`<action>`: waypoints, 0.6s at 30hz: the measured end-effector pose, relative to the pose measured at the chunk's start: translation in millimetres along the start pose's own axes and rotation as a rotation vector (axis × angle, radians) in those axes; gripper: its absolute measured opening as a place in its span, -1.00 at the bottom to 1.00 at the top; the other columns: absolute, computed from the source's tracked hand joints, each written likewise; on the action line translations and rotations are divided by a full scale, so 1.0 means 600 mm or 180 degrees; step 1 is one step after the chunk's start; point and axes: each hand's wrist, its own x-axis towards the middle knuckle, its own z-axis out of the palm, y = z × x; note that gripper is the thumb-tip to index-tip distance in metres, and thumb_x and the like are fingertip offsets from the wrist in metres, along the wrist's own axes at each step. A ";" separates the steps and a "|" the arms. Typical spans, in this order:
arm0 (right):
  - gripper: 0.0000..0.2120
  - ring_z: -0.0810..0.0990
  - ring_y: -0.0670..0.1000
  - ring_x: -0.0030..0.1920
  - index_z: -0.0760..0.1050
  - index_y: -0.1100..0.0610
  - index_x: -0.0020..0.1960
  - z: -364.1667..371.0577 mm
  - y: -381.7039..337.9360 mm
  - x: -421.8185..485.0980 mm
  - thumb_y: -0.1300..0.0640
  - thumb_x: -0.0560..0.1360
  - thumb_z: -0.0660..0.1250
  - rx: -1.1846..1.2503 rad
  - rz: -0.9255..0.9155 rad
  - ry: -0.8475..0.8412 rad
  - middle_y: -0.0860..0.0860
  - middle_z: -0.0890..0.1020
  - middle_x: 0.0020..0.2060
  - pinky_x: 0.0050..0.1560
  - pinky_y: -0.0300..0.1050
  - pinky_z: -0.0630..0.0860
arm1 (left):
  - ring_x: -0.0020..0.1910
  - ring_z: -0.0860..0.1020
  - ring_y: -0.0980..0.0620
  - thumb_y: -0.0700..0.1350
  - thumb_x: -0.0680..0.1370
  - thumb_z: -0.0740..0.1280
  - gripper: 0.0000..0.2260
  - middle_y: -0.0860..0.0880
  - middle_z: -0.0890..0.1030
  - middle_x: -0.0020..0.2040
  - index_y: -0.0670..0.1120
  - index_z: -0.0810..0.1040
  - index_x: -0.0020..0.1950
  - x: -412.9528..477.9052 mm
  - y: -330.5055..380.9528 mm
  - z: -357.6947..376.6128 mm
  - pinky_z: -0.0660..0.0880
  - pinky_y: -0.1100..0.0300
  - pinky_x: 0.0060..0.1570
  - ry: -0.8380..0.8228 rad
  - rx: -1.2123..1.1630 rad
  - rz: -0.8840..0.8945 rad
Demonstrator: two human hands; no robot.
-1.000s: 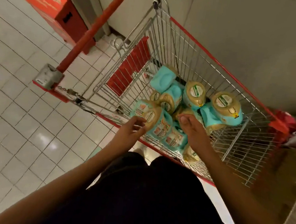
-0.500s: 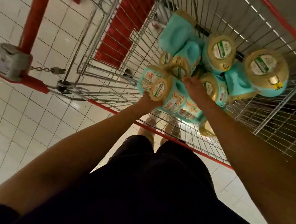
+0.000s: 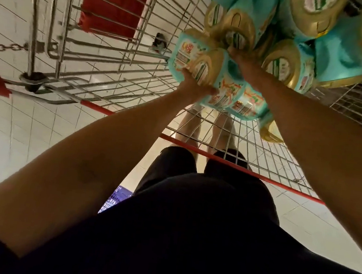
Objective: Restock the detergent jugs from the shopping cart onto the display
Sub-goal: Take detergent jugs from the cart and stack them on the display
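Observation:
Several turquoise detergent jugs with gold caps lie heaped in the wire shopping cart (image 3: 262, 158). My left hand (image 3: 194, 85) grips the near side of the closest jug (image 3: 207, 72), thumb across its label below the gold cap. My right hand (image 3: 243, 59) reaches over that jug's top, its fingers tucked between it and a gold-capped jug (image 3: 238, 32) behind; the fingertips are hidden. More jugs (image 3: 341, 48) fill the cart's upper right.
The cart's red-edged rim (image 3: 239, 167) runs across in front of my legs. A red child-seat flap (image 3: 116, 2) hangs at the cart's handle end. A chain (image 3: 4, 47) dangles at the left. White floor tiles lie all round; something blue and perforated (image 3: 115, 197) shows by my leg.
I have leaned further over the cart, so the jugs look larger and higher in view. Both hands have closed in on the nearest jug from either side.

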 end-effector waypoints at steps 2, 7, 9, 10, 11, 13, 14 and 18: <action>-0.46 0.37 0.00 0.49 0.21 0.13 0.64 -0.005 0.003 -0.003 -0.10 0.75 0.16 0.0039 -0.0046 -0.0108 0.08 0.38 0.56 0.41 -0.22 0.36 | 0.51 0.44 -0.21 -0.13 0.43 0.65 0.09 -0.13 0.46 0.47 -0.20 -0.11 0.64 0.001 -0.002 0.001 0.43 -0.18 0.49 0.0126 -0.0032 0.0070; -0.32 0.41 0.10 0.49 0.18 0.01 0.67 -0.022 -0.004 -0.014 -0.35 0.69 0.07 0.0159 0.0449 -0.0285 0.12 0.38 0.58 0.38 0.00 0.42 | 0.29 0.63 -0.11 -0.02 0.41 0.66 -0.22 -0.08 0.60 0.32 -0.17 0.30 0.46 -0.029 0.007 -0.006 0.63 0.05 0.22 0.0385 -0.0077 0.0340; -0.20 0.39 0.22 0.54 0.14 -0.02 0.69 -0.039 -0.003 -0.030 -0.47 0.62 0.04 0.0147 0.0701 -0.0489 0.14 0.35 0.61 0.49 0.31 0.37 | 0.15 0.70 -0.04 0.01 0.42 0.66 -0.35 -0.07 0.66 0.24 -0.18 0.45 0.37 -0.049 0.026 -0.018 0.69 0.07 0.08 0.0431 -0.0205 0.0452; -0.18 0.39 0.25 0.54 0.13 -0.02 0.69 -0.048 -0.002 -0.040 -0.49 0.61 0.04 0.0221 0.0721 -0.0552 0.14 0.36 0.60 0.48 0.35 0.38 | 0.07 0.73 0.00 0.02 0.43 0.65 -0.41 -0.06 0.70 0.19 -0.17 0.51 0.33 -0.060 0.037 -0.025 0.71 0.10 0.01 0.0430 -0.0293 0.0522; -0.19 0.42 0.25 0.53 0.14 -0.02 0.68 -0.055 -0.002 -0.053 -0.49 0.61 0.04 0.0336 0.0690 -0.0589 0.13 0.39 0.58 0.45 0.36 0.42 | 0.01 0.75 0.02 0.02 0.44 0.64 -0.46 -0.06 0.73 0.14 -0.17 0.56 0.30 -0.072 0.048 -0.031 0.71 0.11 -0.03 0.0391 -0.0420 0.0581; -0.21 0.49 0.20 0.48 0.17 -0.05 0.68 -0.067 -0.009 -0.085 -0.49 0.60 0.02 0.0509 0.0604 -0.0628 0.08 0.46 0.54 0.42 0.36 0.47 | 0.00 0.77 0.00 0.04 0.46 0.62 -0.46 -0.08 0.76 0.10 -0.18 0.58 0.31 -0.099 0.067 -0.042 0.72 0.04 0.02 0.0231 -0.0723 0.0637; -0.18 0.53 0.18 0.45 0.21 -0.07 0.67 -0.074 -0.015 -0.105 -0.53 0.56 0.02 0.0544 0.0590 -0.0656 0.06 0.50 0.51 0.40 0.37 0.49 | 0.02 0.77 -0.04 0.08 0.46 0.61 -0.42 -0.09 0.76 0.11 -0.20 0.57 0.34 -0.115 0.074 -0.047 0.71 -0.01 0.05 0.0155 -0.0859 0.0651; -0.06 0.70 0.16 0.26 0.46 -0.10 0.49 -0.097 -0.028 -0.188 -0.63 0.31 0.06 0.0568 0.0460 -0.0791 0.06 0.67 0.32 0.16 0.28 0.67 | 0.11 0.74 -0.20 0.11 0.55 0.49 -0.36 -0.20 0.73 0.16 -0.29 0.47 0.45 -0.184 0.082 -0.046 0.67 -0.16 0.11 -0.0123 -0.1755 0.0728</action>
